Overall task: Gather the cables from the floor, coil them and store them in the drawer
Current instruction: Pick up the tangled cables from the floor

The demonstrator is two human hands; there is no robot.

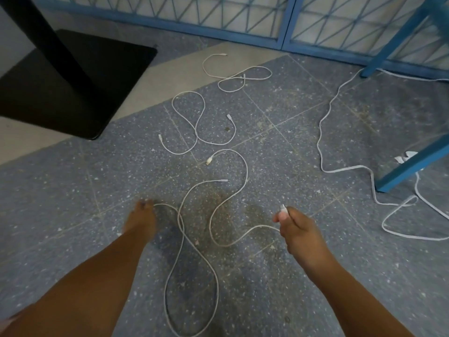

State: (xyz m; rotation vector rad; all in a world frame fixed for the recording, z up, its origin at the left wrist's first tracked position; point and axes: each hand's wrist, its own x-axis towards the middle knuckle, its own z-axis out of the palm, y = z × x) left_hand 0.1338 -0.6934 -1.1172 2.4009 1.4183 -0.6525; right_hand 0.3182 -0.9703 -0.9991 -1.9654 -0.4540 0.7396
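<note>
Several white cables lie spread on the grey speckled floor. My right hand (295,227) pinches the plug end of one cable (233,242), which curves left and up toward a second plug in the middle of the floor. My left hand (141,220) pinches another cable (181,239) that loops down between my arms. A third cable (196,127) lies farther off, and a fourth (243,76) lies near the blue grille. No drawer is in view.
A black table base (80,93) with its post stands at the left. A blue lattice grille (243,23) runs along the back. Blue furniture legs (413,161) stand at the right, with a long flat white lead (340,166) snaking around them.
</note>
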